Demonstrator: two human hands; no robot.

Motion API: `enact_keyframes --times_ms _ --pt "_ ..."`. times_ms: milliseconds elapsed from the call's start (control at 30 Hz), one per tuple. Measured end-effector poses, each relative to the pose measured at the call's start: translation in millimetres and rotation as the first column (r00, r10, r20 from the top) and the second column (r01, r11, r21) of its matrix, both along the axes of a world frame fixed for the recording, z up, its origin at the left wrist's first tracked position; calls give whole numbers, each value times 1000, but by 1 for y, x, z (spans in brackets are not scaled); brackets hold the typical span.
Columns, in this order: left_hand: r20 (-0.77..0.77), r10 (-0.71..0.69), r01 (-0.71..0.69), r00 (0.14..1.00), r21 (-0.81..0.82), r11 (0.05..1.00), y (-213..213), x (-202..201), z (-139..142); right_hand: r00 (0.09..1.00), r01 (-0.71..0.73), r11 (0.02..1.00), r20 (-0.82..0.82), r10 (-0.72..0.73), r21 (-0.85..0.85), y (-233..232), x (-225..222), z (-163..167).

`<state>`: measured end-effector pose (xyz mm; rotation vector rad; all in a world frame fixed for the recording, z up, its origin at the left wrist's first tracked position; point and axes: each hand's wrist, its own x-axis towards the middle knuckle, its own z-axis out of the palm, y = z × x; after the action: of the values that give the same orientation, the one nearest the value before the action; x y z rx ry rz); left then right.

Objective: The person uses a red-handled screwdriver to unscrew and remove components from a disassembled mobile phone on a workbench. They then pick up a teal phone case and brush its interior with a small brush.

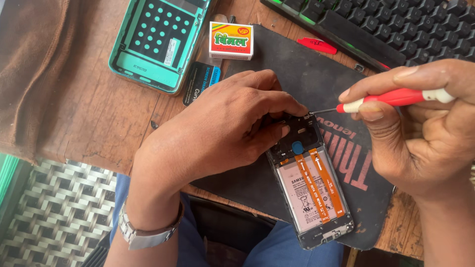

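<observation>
An opened phone (311,190), back cover off, lies face down on a dark mat (297,74) at the near edge of a wooden table (99,113). Its pale battery (302,195) is exposed, crossed lengthwise by 2 orange ribbon cables (321,183); a small blue part (297,147) sits just above them. The left hand (222,123) rests over the phone's upper end, fingers curled down onto the frame to pin it in place. The right hand (420,128) pinches a red-handled screwdriver (391,99) between thumb and fingers, the thin metal tip touching the phone's top corner beside the left fingertips. A metal wristwatch (146,235) circles the left wrist. Farther out on the table lie a teal back cover (158,42), inner side up, a small red and yellow box (231,40), a red pick (316,45) and a black keyboard (386,24).
</observation>
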<state>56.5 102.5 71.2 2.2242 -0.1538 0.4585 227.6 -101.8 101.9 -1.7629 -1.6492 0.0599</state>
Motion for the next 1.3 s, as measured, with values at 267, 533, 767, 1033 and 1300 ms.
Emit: enact_keyframes --times_ms 267,533,767,1033,1300 --pt "-20 5 -5 1000 -7 1000 0 0 0 999 42 999 -4 -42 -18 0 -5 0" --pt "-36 11 -12 999 -3 1000 -1 0 1 998 17 1000 57 -16 -10 2 -5 1" --pt "-22 11 -10 1000 19 1000 -1 -2 1 998 24 999 51 -23 -22 4 -8 3" --pt "-33 15 -15 999 25 1000 -1 -2 1 994 109 992 8 -108 -67 5 -9 4" --pt "-22 11 -10 1000 25 1000 -1 -2 1 999 29 999 32 -28 -30 4 -9 3"
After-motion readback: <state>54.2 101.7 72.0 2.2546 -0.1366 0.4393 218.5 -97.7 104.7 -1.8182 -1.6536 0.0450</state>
